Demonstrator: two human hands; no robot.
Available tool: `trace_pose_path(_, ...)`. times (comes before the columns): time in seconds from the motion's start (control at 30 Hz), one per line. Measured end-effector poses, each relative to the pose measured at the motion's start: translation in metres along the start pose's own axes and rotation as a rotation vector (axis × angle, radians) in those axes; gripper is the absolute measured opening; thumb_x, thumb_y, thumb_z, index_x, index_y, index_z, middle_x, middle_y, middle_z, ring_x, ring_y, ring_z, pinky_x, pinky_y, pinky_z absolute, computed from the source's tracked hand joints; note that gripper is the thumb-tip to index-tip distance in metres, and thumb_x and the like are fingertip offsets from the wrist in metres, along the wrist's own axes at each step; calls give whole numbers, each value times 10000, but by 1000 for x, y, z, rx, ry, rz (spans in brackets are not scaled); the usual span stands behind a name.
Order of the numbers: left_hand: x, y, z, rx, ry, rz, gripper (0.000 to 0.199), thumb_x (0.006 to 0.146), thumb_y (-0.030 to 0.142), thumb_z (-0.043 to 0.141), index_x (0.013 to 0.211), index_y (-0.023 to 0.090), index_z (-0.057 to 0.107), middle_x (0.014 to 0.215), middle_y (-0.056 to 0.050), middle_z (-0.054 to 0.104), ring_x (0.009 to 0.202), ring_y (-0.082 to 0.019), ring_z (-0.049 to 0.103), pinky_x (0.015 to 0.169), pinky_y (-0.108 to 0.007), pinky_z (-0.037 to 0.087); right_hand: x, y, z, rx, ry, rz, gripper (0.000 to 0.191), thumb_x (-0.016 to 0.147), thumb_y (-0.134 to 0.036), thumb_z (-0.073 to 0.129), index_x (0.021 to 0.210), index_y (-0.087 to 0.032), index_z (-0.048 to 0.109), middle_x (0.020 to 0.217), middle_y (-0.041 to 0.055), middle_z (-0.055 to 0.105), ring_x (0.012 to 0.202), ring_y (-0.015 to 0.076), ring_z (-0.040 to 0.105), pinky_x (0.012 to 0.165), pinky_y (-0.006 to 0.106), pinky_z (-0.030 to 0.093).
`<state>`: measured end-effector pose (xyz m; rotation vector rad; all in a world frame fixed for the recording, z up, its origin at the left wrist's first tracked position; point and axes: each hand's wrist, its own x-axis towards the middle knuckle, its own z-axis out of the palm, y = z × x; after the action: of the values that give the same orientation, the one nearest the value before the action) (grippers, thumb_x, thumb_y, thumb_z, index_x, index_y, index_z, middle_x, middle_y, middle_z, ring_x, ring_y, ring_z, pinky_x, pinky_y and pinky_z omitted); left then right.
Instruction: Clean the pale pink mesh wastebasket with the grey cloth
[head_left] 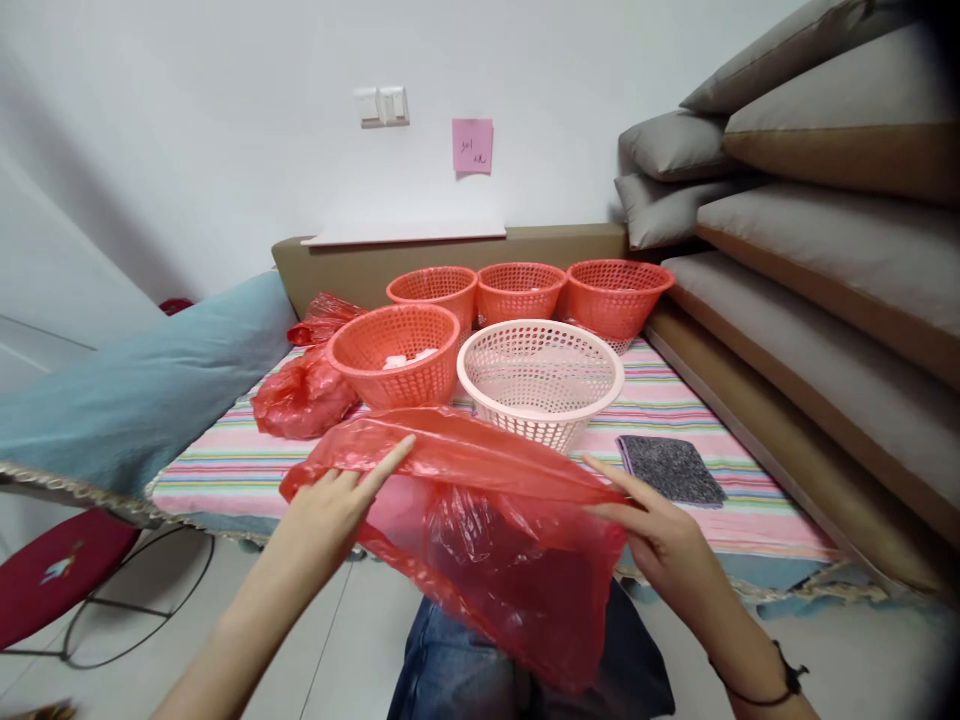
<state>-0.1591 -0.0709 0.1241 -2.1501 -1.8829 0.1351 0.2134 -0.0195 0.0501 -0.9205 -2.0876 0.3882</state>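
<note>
A translucent red plastic bag (517, 570) is stretched wide between my two hands, above my knees. My left hand (337, 500) grips its left side, index finger pointing out along the plastic and the other fingers partly hidden by it. At the opposite corner my right hand (652, 525) has the bag's edge pinched, one finger extended. Just beyond the bag stands a pale pink plastic basket (540, 425) with holes in its sides. To its left, a red basket (394, 385) holds some small white pieces.
Three more red baskets (619, 300) line the back. Filled red bags (304, 395) lie at the left. A folded grey cloth (671, 468) rests on the striped cover (217, 470). Cushions (840, 270) are stacked along the right; a red stool (71, 570) stands at lower left.
</note>
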Motion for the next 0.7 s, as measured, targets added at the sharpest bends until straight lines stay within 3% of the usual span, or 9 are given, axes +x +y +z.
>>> trace_pose_path(0.07,4,-7,-17,58,-51,-50,697,881,118,454,1537,258,263,780,-72,683,730,-276,676,665,-314,462,-2,3,-8,-117,62,26,358,896,-138,440,1117,-263,691,1310,73,626,1198,220,607,1005,391,522)
trace_pose_path(0.2,2,-16,-38,60,-89,-64,788,850,183,572,1550,229,214,774,-76,677,785,-299,669,741,-343,448,-2,-1,-15,-202,145,140,277,910,-284,541,1175,-240,612,1304,107,601,1194,247,591,1022,417,499)
trace_pose_path(0.3,-5,-20,-50,22,-67,-32,806,839,197,584,1552,239,211,764,-61,656,769,-288,653,755,-339,433,3,-5,-17,-214,182,164,405,865,-378,622,1238,-231,562,1349,127,542,1238,278,548,1044,451,475)
trace_pose_path(0.43,-18,-25,-62,91,-85,-51,846,809,168,584,1552,285,197,799,-61,655,766,-287,651,752,-341,427,9,-8,-20,-237,221,113,405,903,-310,537,1294,-210,503,1456,154,429,1336,295,457,1087,502,427)
trace_pose_path(0.6,-39,-44,-77,160,-99,-128,892,790,184,620,1554,302,176,845,-69,664,808,-305,664,757,-359,451,14,-20,-25,-219,59,13,316,869,-233,555,1183,-206,544,1585,154,215,1437,320,320,1103,494,420)
trace_pose_path(0.7,-44,-60,-104,127,23,-212,897,799,266,663,1553,305,177,859,-65,669,836,-316,666,805,-407,470,28,-33,-33,-204,-52,-59,285,870,-214,554,1155,-223,558,1609,128,159,1436,316,326,1089,480,440)
